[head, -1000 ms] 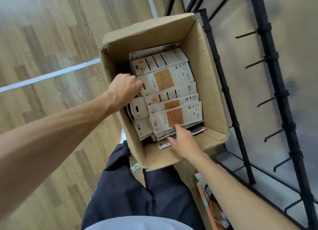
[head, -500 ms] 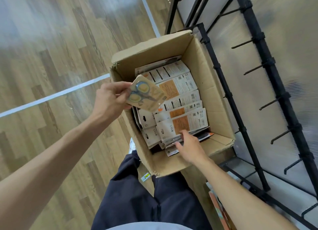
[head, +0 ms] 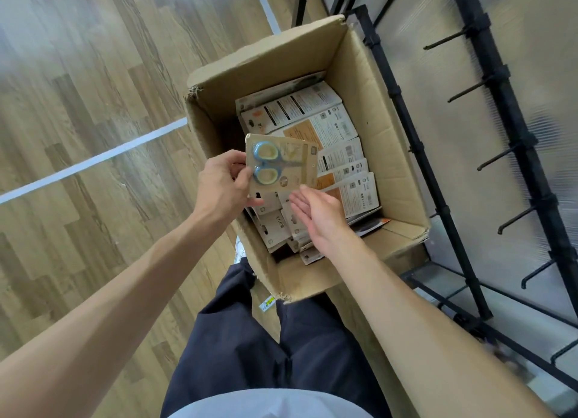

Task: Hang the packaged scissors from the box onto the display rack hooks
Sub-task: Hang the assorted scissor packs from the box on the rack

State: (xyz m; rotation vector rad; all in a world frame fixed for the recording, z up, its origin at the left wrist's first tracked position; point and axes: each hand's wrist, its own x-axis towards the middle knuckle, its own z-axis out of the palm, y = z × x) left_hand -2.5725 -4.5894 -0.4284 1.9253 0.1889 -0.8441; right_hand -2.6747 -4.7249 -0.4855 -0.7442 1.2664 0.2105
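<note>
My left hand (head: 223,187) pinches a tan card pack (head: 291,164) of blue-handled scissors by its left edge, holding it face up above the open cardboard box (head: 372,82). My right hand (head: 316,212) is just below the pack with fingers straight and palm up, its fingertips at the pack's lower edge. Several more white and orange scissor packs (head: 341,154) lie stacked in the box. The black display rack (head: 506,111) stands to the right with several bare hooks (head: 497,159).
The box sits on a wooden floor (head: 93,104) crossed by a white line (head: 93,161). My dark trousers (head: 250,348) are below the box. The rack's black base frame (head: 453,292) runs along the box's right side.
My left hand lifted a scissor pack out of the box and brought it over the middle. My right hand left the stack at the box's near end and rose under the pack.
</note>
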